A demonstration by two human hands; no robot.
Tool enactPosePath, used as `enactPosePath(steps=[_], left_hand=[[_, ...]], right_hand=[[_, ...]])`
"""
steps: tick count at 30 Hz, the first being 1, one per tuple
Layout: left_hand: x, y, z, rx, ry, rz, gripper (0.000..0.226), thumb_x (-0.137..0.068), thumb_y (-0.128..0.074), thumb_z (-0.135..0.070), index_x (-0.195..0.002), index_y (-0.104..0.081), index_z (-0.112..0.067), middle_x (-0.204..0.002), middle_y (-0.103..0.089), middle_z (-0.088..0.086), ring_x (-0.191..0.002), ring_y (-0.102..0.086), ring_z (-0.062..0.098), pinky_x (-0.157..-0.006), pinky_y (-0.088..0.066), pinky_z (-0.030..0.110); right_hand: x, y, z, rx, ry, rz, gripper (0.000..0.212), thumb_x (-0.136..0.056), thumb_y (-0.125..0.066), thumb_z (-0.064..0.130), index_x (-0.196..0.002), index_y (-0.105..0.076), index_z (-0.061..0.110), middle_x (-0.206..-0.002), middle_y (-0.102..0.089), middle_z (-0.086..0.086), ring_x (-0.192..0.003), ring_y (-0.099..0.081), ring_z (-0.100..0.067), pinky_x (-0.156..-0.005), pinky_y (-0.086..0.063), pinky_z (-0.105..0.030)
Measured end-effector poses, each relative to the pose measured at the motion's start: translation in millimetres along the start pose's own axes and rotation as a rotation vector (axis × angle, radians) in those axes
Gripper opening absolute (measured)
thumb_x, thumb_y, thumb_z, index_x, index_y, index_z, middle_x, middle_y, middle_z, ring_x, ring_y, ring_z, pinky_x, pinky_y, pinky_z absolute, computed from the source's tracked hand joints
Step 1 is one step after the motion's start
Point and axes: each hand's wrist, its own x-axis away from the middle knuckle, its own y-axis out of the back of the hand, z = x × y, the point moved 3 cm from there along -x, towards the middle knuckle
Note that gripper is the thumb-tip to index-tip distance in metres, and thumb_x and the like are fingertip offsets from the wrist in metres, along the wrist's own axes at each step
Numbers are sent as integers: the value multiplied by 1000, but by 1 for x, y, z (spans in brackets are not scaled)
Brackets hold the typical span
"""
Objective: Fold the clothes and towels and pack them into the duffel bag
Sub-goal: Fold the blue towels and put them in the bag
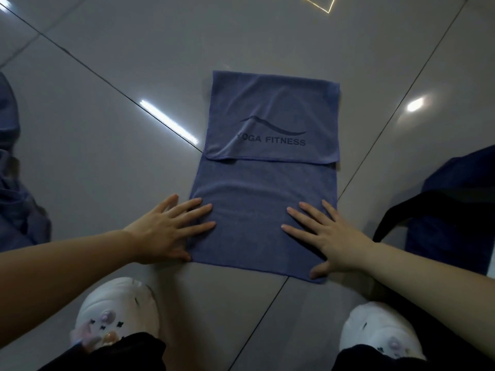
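Note:
A blue-grey towel (263, 199) printed "YOGA FITNESS" lies flat on the tiled floor, its far end folded back over itself so the logo faces up. My left hand (168, 228) presses on the towel's near left edge with straight, spread fingers. My right hand (325, 236) lies flat on the near right part, fingers spread, thumb by the near corner. A dark navy duffel bag (455, 210) with a black strap (401, 212) sits at the right edge, partly cut off.
A heap of blue-grey cloth (16, 183) lies at the left edge. My two white shoes (120, 311) (380, 330) stand on the grey glossy floor tiles (107, 129) just below the towel. Lamp reflections shine on the tiles.

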Motion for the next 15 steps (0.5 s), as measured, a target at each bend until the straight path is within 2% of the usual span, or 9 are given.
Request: enactPosePath(steps=[2,4,5,7,9,10,12,14,15], left_hand=[[-1,4,-1,7,-5,10,76,-86,-26,-76,-148,-31,-32,-155,-29,7,-147,-7,27,-110,-20,54],[-9,15,0,43,-19,-85,67,-89,-27,-71,-143,-39,-32,-146,-44,8,-135,-37,28,-105,-34,55],[-15,22,1,68,-16,-150,61,-91,-29,-66,-138,-44,-31,-139,-51,8,-123,-49,28,-100,-40,54],[-33,41,8,105,76,-249,52,-96,-27,-57,-130,-53,-28,-129,-57,10,-106,-61,31,-93,-46,47],[-54,57,26,125,211,-279,50,-95,-32,-51,-124,-62,-24,-130,-58,11,-104,-62,33,-90,-48,44],[-64,62,35,132,257,-259,50,-92,-34,-49,-122,-64,-24,-132,-57,12,-108,-61,33,-92,-47,45],[-82,69,49,158,280,-170,53,-87,-34,-50,-120,-66,-24,-137,-53,12,-116,-57,34,-99,-42,49],[-94,73,59,227,280,-86,59,-84,-29,-52,-120,-66,-24,-138,-52,10,-117,-57,34,-100,-41,48],[-98,75,61,245,283,-87,60,-83,-28,-51,-120,-66,-23,-137,-53,10,-114,-58,34,-98,-43,46]], right_hand=[[1,0,2,-23,-9,-6,112,-56,-33,87,-152,-23,30,-158,-22,-5,-141,-20,-30,-106,-16,-58],[1,4,2,-96,-3,-93,100,-64,-35,85,-148,-32,31,-156,-29,-5,-139,-27,-28,-108,-25,-58],[0,9,-2,-151,-5,-165,90,-70,-40,81,-144,-38,30,-152,-35,-7,-135,-36,-29,-106,-34,-57],[-7,26,-19,-254,-110,-342,64,-81,-57,58,-133,-49,21,-141,-48,-15,-116,-56,-35,-88,-51,-49],[-14,50,-50,-350,-355,-453,49,-82,-70,29,-127,-56,13,-132,-52,-16,-102,-61,-38,-74,-54,-46],[-16,58,-67,-394,-482,-438,48,-83,-69,22,-128,-55,12,-131,-49,-15,-102,-60,-38,-72,-53,-46],[-19,63,-93,-398,-636,-301,47,-88,-61,21,-133,-49,14,-133,-43,-10,-106,-55,-36,-74,-49,-42],[-23,58,-107,-370,-656,-155,43,-90,-54,23,-132,-46,16,-132,-41,-8,-106,-53,-35,-75,-47,-39],[-26,56,-110,-378,-656,-142,38,-91,-52,22,-128,-48,17,-130,-43,-8,-103,-54,-35,-74,-47,-38]])
